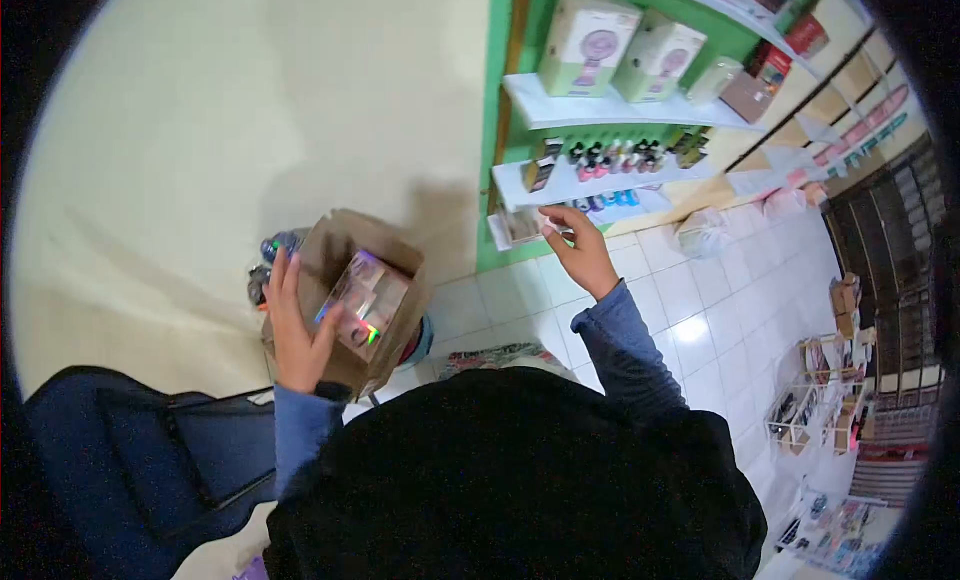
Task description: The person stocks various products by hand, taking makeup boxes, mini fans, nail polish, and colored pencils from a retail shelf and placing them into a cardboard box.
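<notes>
My left hand (300, 325) is open at the left side of a cardboard box (407, 315), its fingers stretched up and its thumb apart over the box's opening. Inside the box lies a shiny package (375, 292) with a rainbow sheen, close to that thumb. My right hand (583, 255) reaches to the low shelves, thumb and forefinger curved with a gap between them. Its fingertips overlap a small pale box (522, 225) on the lowest shelf. Just above them is a white shelf (520, 183) with rows of small bottles (610, 160).
Boxed handheld fans (592, 45) stand on the upper shelf. A dark blue padded chair (130, 460) is at lower left. Wire racks with goods (800, 415) stand on the tiled floor (700, 325) at right, and a plastic bag (703, 233) lies near the wall.
</notes>
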The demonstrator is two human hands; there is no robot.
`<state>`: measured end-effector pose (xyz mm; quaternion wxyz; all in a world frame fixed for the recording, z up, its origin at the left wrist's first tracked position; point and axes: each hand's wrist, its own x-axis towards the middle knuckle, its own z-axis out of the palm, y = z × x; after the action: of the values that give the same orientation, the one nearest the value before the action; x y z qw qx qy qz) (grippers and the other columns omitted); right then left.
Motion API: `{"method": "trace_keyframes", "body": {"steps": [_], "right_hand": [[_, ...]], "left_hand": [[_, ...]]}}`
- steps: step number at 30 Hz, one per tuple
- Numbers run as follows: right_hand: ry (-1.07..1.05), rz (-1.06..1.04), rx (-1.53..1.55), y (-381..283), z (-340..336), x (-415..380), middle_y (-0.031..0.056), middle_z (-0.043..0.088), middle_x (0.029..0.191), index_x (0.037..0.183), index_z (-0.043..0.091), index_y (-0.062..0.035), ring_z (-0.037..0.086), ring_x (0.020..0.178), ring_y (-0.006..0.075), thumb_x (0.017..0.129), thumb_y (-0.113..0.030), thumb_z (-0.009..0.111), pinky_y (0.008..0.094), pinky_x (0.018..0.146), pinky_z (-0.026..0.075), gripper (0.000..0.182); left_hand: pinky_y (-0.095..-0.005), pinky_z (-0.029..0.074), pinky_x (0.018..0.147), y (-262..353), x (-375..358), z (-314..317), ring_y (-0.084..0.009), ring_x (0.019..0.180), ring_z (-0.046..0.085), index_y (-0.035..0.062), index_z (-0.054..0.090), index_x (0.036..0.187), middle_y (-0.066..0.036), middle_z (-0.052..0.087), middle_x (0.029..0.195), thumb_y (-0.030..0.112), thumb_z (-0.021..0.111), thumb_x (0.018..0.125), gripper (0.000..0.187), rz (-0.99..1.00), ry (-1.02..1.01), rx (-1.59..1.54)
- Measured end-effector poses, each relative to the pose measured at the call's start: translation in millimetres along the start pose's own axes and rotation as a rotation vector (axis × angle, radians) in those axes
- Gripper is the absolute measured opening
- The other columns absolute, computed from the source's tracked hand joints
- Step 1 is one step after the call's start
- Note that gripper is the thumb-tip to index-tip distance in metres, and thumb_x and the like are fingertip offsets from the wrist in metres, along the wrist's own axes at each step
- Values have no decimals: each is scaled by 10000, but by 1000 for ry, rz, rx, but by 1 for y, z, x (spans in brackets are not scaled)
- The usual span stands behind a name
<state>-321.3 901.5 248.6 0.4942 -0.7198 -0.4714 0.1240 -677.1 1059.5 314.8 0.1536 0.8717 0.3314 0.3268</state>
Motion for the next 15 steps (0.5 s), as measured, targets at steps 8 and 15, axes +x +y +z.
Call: {"method": "trace_keyframes", "body": {"steps": [8, 15], "right_hand": [[286, -94, 25, 17, -109, 34, 91, 614, 967, 1080, 614, -72, 601, 872, 183, 823, -71, 603, 282, 713, 473, 257], [314, -74, -76, 71, -191, 44, 84, 628, 994, 1094, 601, -77, 609, 834, 194, 805, -82, 631, 307, 689, 472, 290]], "left_hand": [[-431, 205, 1087, 55, -14, 26, -336, 1332, 260, 47, 322, 1380, -178, 269, 1445, 175, 615, 804, 659, -58, 76, -56], [-415, 236, 1072, 118, -5, 98, -342, 1311, 298, 41, 352, 1358, -188, 304, 1423, 217, 615, 829, 616, -123, 111, -125]]}}
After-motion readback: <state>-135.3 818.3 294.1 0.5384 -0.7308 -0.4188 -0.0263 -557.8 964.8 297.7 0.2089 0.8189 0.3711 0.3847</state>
